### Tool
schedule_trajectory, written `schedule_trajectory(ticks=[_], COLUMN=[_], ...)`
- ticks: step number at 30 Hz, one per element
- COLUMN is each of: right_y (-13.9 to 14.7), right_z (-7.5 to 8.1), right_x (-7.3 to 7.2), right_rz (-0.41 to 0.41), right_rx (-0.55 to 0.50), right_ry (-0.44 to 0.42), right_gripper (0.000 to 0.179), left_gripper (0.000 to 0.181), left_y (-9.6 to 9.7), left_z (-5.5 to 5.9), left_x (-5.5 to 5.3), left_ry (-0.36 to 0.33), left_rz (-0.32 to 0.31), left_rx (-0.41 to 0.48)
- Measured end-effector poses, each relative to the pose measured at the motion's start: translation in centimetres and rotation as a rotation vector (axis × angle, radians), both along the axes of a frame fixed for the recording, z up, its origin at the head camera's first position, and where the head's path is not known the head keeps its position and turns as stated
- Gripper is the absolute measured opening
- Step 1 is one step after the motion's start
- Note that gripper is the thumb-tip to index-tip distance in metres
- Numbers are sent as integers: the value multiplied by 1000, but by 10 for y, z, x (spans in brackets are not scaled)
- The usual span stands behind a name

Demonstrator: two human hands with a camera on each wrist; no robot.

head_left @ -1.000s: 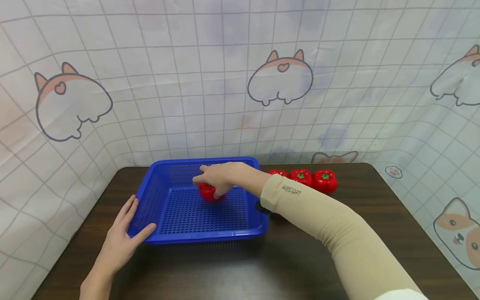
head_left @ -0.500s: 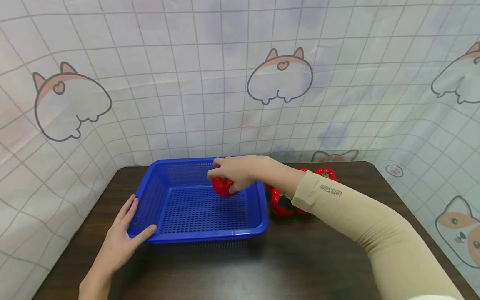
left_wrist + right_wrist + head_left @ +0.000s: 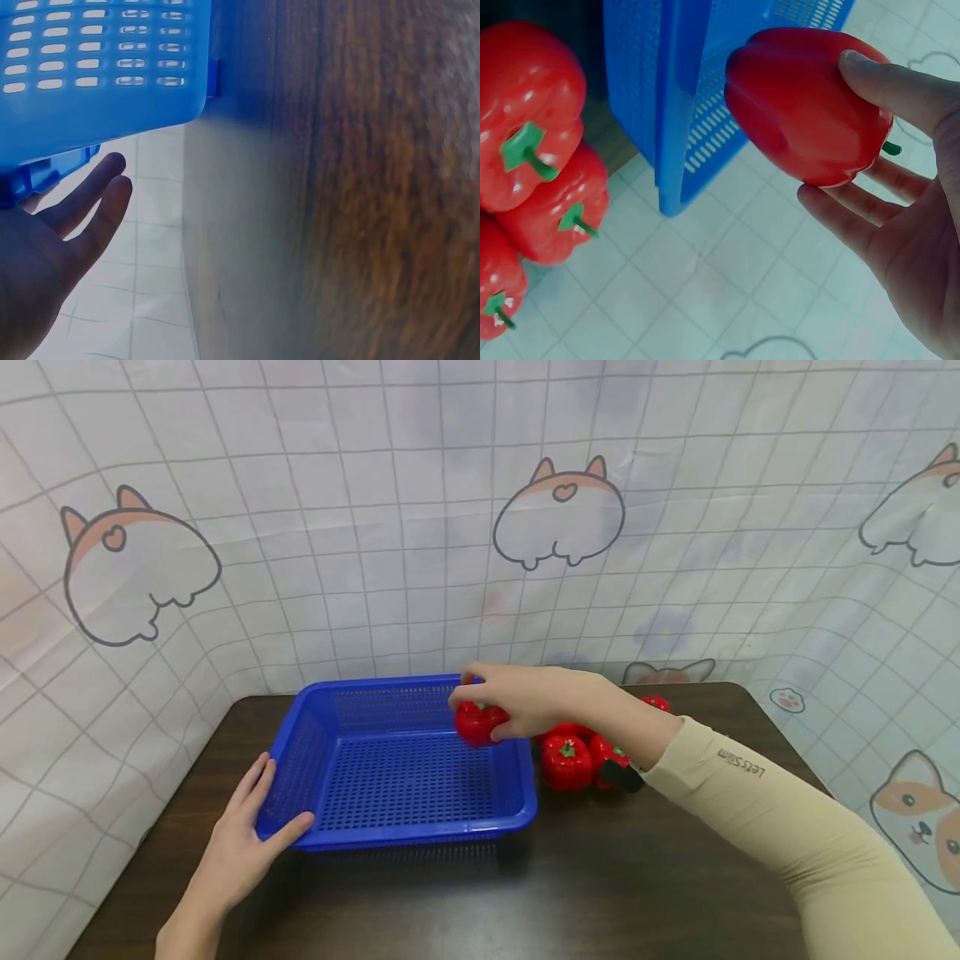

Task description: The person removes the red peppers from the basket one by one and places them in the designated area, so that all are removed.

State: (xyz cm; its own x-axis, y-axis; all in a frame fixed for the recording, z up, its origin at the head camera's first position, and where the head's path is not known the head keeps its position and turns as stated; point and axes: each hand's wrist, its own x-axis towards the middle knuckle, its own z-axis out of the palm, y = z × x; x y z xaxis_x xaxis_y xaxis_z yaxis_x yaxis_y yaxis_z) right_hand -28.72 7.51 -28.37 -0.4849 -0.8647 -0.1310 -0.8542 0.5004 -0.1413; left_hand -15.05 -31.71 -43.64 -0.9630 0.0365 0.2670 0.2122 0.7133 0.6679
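My right hand [image 3: 528, 697] holds a glossy red bell pepper [image 3: 477, 725] with a green stem over the right end of a blue plastic basket [image 3: 390, 837]. In the right wrist view, the thumb presses one side of the held bell pepper [image 3: 802, 105] and the fingers lie along the other. The left hand [image 3: 236, 847] rests at the basket's left front corner, fingers extended along the outside and thumb on the rim. The left wrist view shows its fingertips [image 3: 112, 187] stretched out beside the slotted wall. The basket's visible floor holds nothing.
Several more red bell peppers [image 3: 566, 764] are grouped just right of the basket, partly covered by the right forearm. A dark wooden table [image 3: 465, 902] carries everything. Behind it hangs a white gridded cloth [image 3: 420, 568] with cartoon dogs.
The right hand has lifted the bell pepper from inside the basket and carried it right, up to the right rim. The left hand and the basket have stayed put.
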Motion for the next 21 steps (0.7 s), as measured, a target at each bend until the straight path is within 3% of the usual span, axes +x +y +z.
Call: schedule_trajectory(ticks=[15,21], right_y=[64,90], right_z=[5,4], right_x=[8,12], right_rz=[-35,-104], right_rx=[-190,-240], right_ry=[19,1], right_gripper=[52,53], left_gripper=[93,92], left_y=[0,-1], left_z=[0,0], left_x=[2,2], left_ry=[-4,11], left_rz=[11,9], left_rx=[14,16])
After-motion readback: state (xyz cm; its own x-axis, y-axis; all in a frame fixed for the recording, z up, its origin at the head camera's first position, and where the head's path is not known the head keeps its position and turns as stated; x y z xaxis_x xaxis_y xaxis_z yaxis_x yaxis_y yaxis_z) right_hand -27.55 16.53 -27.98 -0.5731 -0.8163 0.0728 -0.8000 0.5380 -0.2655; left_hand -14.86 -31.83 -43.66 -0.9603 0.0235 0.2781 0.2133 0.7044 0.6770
